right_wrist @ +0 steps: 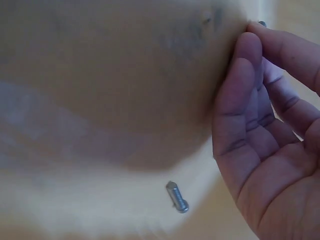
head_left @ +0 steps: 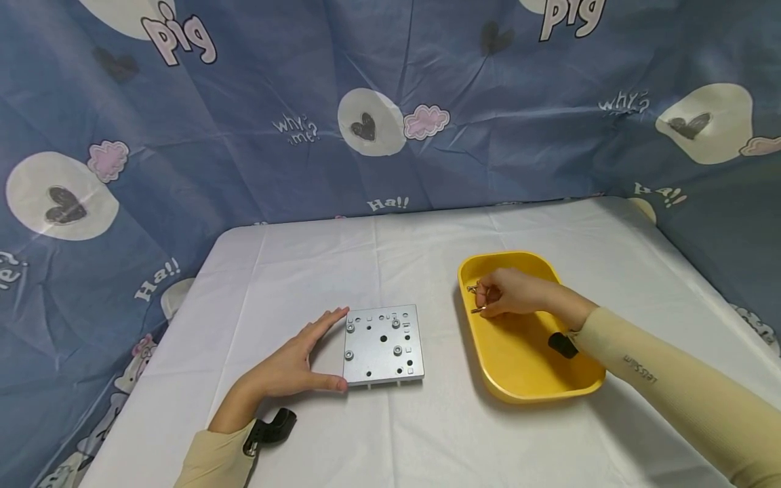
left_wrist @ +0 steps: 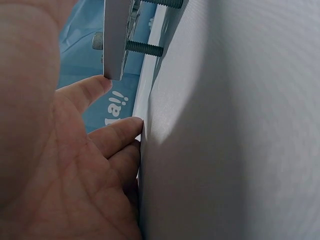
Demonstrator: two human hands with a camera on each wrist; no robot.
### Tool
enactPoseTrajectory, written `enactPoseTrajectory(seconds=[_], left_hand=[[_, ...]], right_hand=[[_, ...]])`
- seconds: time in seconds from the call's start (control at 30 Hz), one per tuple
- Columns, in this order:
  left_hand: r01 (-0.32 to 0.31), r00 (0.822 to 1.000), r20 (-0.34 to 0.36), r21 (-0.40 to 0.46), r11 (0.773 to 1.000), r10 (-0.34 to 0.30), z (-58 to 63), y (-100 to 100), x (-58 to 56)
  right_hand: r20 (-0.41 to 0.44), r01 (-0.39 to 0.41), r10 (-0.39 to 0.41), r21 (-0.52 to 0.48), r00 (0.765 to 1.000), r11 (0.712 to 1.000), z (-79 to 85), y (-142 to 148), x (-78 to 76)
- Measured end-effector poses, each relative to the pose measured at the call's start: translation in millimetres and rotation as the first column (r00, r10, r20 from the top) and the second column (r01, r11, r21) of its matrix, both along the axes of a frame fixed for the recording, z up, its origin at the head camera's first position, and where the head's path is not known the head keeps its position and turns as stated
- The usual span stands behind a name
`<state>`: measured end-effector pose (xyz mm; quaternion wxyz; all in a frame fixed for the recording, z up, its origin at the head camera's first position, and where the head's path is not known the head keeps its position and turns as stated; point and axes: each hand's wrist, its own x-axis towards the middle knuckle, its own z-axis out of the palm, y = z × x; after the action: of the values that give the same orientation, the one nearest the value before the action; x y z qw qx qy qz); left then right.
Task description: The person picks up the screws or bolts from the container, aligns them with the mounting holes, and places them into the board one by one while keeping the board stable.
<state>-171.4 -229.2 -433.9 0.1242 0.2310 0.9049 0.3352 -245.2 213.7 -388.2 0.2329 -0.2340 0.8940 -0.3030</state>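
A square silver metal plate with many holes lies on the table, raised on screws. Several socket-head screws sit in it, and a threaded shank sticks out beneath it in the left wrist view. My left hand spans the plate's left edge, thumb by the near corner and fingers by the far one; a fingertip touches the edge. Inside the yellow tray, my right hand pinches a small screw between thumb and fingers. Another screw lies on the tray floor in the right wrist view.
More small screws lie at the tray's far left. A white cloth covers the table, with a blue printed curtain behind it. Black wrist cameras sit on both wrists, the right one over the tray.
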Motion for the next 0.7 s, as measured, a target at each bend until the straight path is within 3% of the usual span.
enactPoseTrajectory(seconds=[0.3, 0.7], left_hand=[[0.003, 1.0, 0.01, 0.016, 1.0, -0.003, -1.6, -0.5, -0.7], [-0.007, 1.0, 0.027, 0.005, 1.0, 0.007, 0.2, -0.3, -0.6]], right_hand=[[0.132, 0.058, -0.053, -0.038, 0.99, 0.998, 1.6, 3.6, 1.1], [0.171, 0.086, -0.079, -0.032, 0.982, 0.996, -0.4, 4.5, -1.6]])
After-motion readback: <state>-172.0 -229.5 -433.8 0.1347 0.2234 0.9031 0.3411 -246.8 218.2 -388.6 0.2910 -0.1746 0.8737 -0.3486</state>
